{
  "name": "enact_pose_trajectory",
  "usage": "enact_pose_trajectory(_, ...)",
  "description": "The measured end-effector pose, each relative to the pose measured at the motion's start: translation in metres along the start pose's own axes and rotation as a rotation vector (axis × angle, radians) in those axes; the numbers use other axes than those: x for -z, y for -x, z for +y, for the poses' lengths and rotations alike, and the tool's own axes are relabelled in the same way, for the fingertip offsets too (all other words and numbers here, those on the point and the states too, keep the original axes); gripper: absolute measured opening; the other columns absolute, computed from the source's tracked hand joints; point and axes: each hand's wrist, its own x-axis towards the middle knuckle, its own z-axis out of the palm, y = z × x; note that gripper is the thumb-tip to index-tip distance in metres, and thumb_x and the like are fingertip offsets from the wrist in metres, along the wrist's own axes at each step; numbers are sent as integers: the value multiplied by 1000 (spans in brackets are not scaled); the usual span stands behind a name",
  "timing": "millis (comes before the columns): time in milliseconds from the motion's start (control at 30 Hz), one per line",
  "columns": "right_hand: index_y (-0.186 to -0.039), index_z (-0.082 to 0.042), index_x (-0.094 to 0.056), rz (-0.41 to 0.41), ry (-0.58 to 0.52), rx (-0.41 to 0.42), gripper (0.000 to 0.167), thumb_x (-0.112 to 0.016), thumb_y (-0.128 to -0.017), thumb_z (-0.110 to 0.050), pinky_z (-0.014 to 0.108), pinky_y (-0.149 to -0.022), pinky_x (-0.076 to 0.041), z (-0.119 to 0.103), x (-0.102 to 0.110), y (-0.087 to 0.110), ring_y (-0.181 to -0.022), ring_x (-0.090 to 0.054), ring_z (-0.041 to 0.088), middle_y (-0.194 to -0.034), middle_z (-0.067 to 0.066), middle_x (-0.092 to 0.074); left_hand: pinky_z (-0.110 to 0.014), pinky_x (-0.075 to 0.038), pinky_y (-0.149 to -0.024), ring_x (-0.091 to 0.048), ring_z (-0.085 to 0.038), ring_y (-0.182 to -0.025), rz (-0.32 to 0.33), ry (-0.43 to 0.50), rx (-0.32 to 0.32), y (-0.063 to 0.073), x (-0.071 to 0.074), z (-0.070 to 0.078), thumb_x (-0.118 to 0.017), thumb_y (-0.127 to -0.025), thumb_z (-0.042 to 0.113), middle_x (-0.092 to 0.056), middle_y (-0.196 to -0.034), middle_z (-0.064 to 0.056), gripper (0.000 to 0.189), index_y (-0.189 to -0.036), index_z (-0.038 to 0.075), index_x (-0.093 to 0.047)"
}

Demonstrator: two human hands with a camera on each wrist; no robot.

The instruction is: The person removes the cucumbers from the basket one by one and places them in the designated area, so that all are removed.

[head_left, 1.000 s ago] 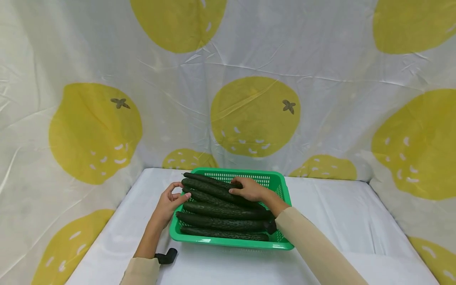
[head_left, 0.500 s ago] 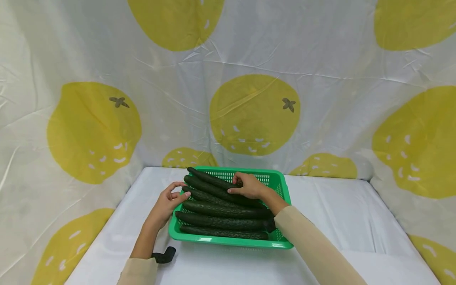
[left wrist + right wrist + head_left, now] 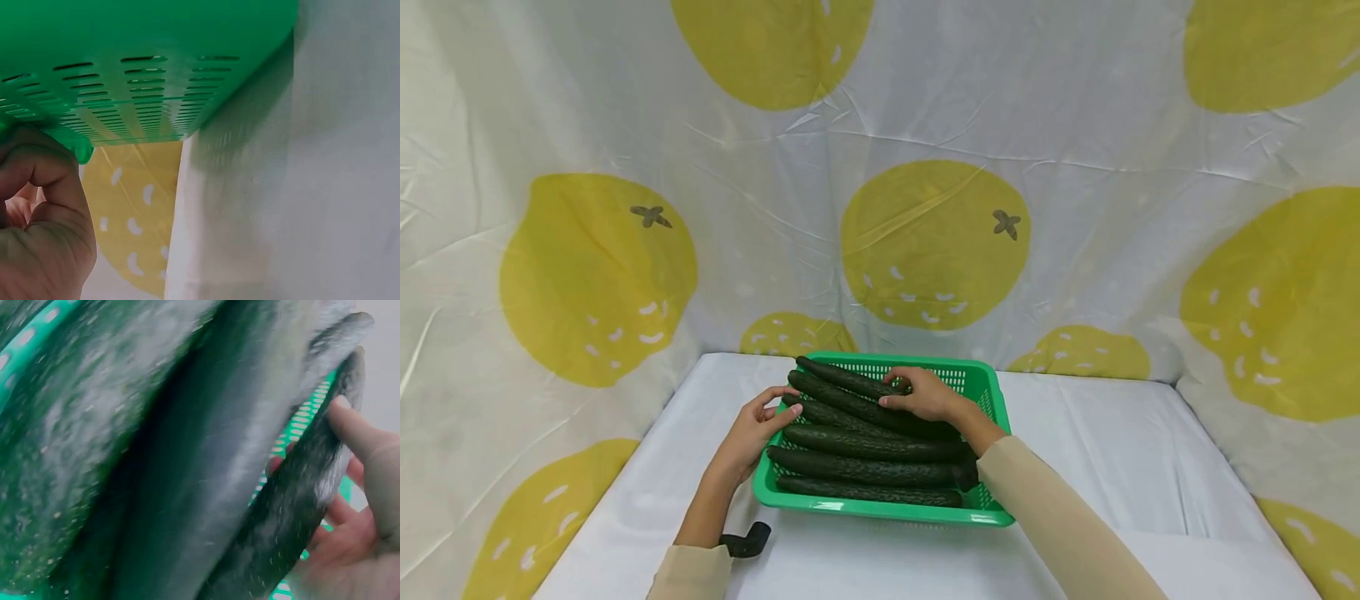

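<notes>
Several long dark green cucumbers (image 3: 880, 442) lie side by side in a green plastic basket (image 3: 880, 507). My right hand (image 3: 928, 396) reaches over the basket and grips the rearmost cucumber (image 3: 846, 377) near its right end. In the right wrist view, the thumb and curled fingers (image 3: 353, 428) lie on opposite sides of it. At the left rim, my left hand (image 3: 752, 429) has thumb and index finger about the tip of the third cucumber from the back (image 3: 827, 415). The left wrist view shows its curled fingers (image 3: 50, 178) beside the basket's outer wall.
A white cloth (image 3: 1112, 467) covers the table under the basket. Behind and beside it hangs a curtain (image 3: 1075, 275) printed with big yellow lemons. A black band with a jutting piece (image 3: 748, 540) sits at the left wrist.
The left ends of the two rearmost cucumbers have shifted back and slightly right, away from the left index finger. Both hands stay almost in place.
</notes>
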Motion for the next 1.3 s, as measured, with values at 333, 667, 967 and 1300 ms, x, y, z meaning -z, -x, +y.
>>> enact_pose_trajectory(333, -134, -22, -68, 109, -87, 65, 45, -70, -97, -46, 44, -93, -55, -3, 25, 21, -115, -66, 22, -133, 5, -66, -42, -62, -78, -75, -24, -88, -1, 0, 13, 1, -1, 1, -66, -102, 35, -75, -97, -4, 50, -142, 13, -47)
enact_pose_trajectory(667, -131, -17, -69, 171, -133, 120, 44, -74, -95, -42, 39, -89, -56, -11, 45, 44, -108, -67, 19, -129, 4, -69, -41, -62, -77, -74, -22, -87, 10, 7, 6, -1, 0, -3, -67, -101, 33, -74, -98, -3, 49, -142, 14, -48)
enact_pose_trajectory(967, -130, -19, -71, 222, -95, 147, 45, -76, -93, -43, 43, -93, -56, -9, 66, 59, -115, -67, 22, -131, 4, -69, -42, -62, -78, -75, -22, -89, 22, 21, 1, -1, -2, -2, -68, -101, 33, -75, -104, -4, 48, -141, 14, -50)
enact_pose_trajectory(1300, -125, -21, -72, 246, -21, 182, 37, -76, -93, -40, 38, -83, -55, 9, 80, 81, -101, -68, 15, -120, -2, -72, -41, -62, -79, -75, -22, -90, 4, 24, 4, 1, 0, -1, -69, -100, 33, -75, -105, -8, 54, -146, 13, -49)
